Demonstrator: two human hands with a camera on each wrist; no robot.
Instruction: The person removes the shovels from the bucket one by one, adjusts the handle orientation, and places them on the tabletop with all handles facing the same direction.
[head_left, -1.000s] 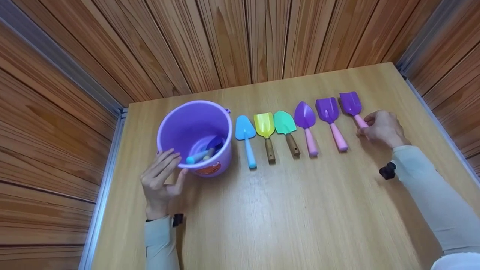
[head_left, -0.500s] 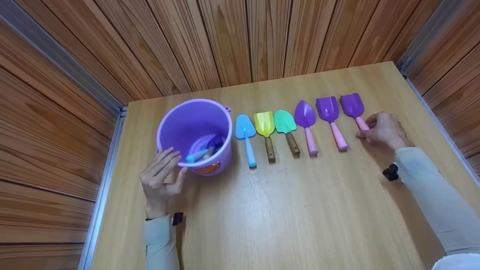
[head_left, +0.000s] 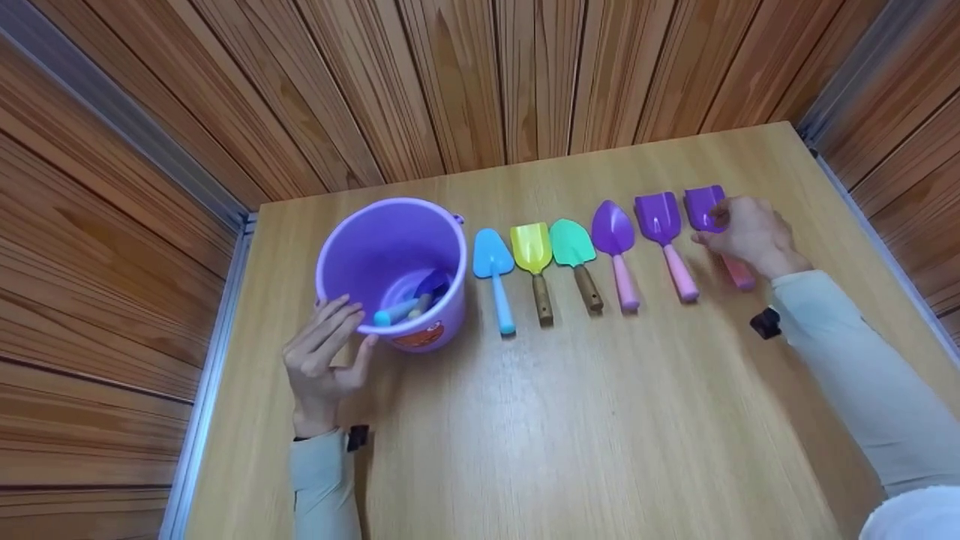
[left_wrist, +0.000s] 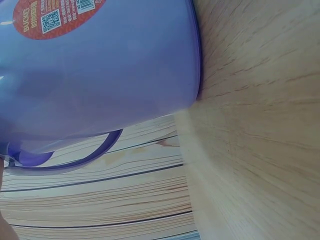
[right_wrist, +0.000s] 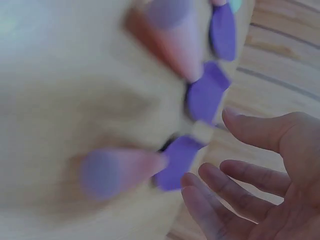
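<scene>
A purple bucket stands on the table at left, with several small tools in it, partly hidden. My left hand holds its near-left rim, fingers over the edge and thumb outside; the left wrist view shows the bucket's side. At the right end of a row of toy shovels lies a purple shovel with a pink handle. My right hand hovers over that shovel and hides its middle. In the right wrist view, the right hand has its fingers spread, apart from the shovel's blade.
Left of that shovel lie another purple shovel, a pointed purple trowel, a green trowel, a yellow shovel and a blue trowel. Wood-panelled walls border the wooden table.
My right hand has let go of the rightmost shovel's pink handle and moved up toward its blade. That shovel lies slightly turned. The left hand stays at the bucket rim.
</scene>
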